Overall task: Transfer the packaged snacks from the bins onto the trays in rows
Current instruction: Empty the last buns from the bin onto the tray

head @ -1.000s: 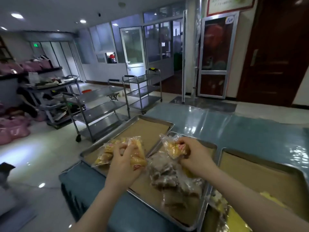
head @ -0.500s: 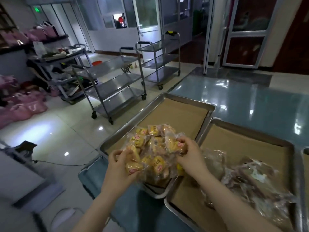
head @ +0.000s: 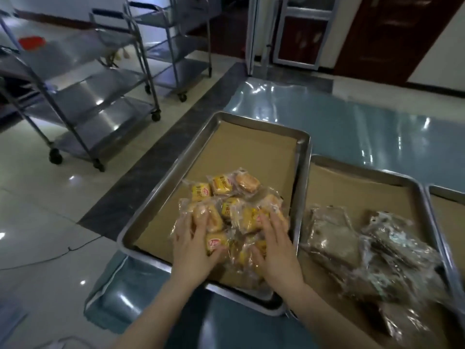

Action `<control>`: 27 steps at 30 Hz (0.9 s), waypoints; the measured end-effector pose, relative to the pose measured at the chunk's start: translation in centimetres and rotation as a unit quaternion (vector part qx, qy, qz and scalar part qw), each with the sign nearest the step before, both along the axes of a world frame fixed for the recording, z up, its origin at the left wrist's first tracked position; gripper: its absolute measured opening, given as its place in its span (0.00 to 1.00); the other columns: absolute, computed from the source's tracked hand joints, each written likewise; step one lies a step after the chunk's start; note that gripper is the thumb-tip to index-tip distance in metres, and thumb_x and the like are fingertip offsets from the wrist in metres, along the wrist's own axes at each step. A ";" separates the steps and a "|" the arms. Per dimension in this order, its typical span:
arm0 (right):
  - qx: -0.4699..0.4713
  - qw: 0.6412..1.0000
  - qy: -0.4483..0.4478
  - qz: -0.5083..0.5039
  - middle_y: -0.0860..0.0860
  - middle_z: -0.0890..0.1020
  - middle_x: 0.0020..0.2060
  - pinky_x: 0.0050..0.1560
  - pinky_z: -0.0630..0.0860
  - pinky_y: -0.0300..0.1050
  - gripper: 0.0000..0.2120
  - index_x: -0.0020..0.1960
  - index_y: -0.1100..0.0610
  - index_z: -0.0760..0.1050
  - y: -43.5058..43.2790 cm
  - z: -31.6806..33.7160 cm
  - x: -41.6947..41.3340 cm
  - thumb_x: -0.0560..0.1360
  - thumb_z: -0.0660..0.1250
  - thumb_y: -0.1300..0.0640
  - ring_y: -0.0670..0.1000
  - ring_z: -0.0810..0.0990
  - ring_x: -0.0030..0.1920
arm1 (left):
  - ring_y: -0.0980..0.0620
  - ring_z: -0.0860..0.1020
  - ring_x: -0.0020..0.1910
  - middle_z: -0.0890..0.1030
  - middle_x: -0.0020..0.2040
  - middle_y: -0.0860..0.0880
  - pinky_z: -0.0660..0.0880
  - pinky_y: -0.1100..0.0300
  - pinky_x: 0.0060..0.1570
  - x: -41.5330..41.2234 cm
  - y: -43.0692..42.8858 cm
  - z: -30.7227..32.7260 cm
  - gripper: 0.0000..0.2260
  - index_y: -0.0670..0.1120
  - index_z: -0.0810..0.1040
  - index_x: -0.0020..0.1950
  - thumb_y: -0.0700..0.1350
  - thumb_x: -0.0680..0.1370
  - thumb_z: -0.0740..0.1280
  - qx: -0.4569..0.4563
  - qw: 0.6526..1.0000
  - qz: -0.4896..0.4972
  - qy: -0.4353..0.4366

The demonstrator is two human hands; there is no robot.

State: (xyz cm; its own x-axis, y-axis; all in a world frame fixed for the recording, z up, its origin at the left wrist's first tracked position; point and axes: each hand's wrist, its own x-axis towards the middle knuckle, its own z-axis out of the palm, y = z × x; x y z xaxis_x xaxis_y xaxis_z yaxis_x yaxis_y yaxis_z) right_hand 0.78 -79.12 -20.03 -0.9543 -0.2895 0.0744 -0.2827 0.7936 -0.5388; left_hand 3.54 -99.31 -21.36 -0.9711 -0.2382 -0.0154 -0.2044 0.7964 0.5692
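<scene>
My left hand and right hand lie palm-down on the heap of yellow snack packets, fingers spread and pressing on the wrappers, pinching none. The heap sits toward the near end of the left tray, on its brown paper liner. My hands cover several packets, so I cannot count them. Just beside it, the middle tray holds brown packets, too blurred to tell apart. A third tray is cut off at the right edge. All three stand on the blue table.
</scene>
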 end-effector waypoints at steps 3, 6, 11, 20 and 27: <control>0.063 0.997 -0.046 -0.009 0.46 0.37 0.76 0.73 0.56 0.56 0.33 0.74 0.36 0.36 -0.6 -0.6 -0.1 0.73 0.38 0.28 0.53 0.48 0.76 | 0.45 0.34 0.74 0.35 0.76 0.48 0.40 0.40 0.69 -0.7 -0.5 -1.7 0.43 0.64 0.31 0.72 0.71 0.69 0.57 -0.056 0.998 -0.026 -0.016; 0.091 0.992 -0.090 -0.016 0.47 0.36 0.76 0.74 0.52 0.56 0.39 0.74 0.36 0.34 -1.0 -0.5 -0.9 0.66 0.35 0.23 0.54 0.48 0.76 | 0.45 0.30 0.72 0.31 0.74 0.48 0.35 0.39 0.65 -1.8 -1.2 -1.8 0.44 0.64 0.29 0.71 0.73 0.67 0.55 -0.051 0.996 -0.057 -0.044; 0.097 0.984 -0.138 -0.059 0.45 0.36 0.76 0.73 0.48 0.55 0.39 0.73 0.34 0.34 -2.1 -1.1 -2.4 0.69 0.48 0.24 0.54 0.45 0.76 | 0.48 0.29 0.71 0.27 0.72 0.52 0.35 0.37 0.66 -3.8 -3.0 -1.6 0.44 0.67 0.29 0.69 0.74 0.67 0.58 -0.013 0.991 -0.114 -0.068; -0.005 0.983 -0.154 -0.103 0.51 0.47 0.78 0.74 0.52 0.57 0.39 0.77 0.41 0.45 -2.5 2.2 -4.6 0.72 0.53 0.29 0.55 0.49 0.76 | 0.54 0.37 0.74 0.41 0.76 0.58 0.39 0.41 0.70 -3.5 -3.8 2.2 0.42 0.63 0.39 0.74 0.61 0.72 0.66 0.071 0.989 -0.117 0.064; -0.046 0.996 -0.006 -0.070 0.52 0.63 0.74 0.72 0.53 0.42 0.27 0.74 0.55 0.63 2.7 11.4 -4.5 0.79 0.61 0.45 0.51 0.58 0.74 | 0.58 0.43 0.73 0.51 0.76 0.57 0.44 0.56 0.69 -6.8 3.1 11.2 0.33 0.56 0.46 0.76 0.56 0.75 0.60 -0.055 0.951 -0.260 0.155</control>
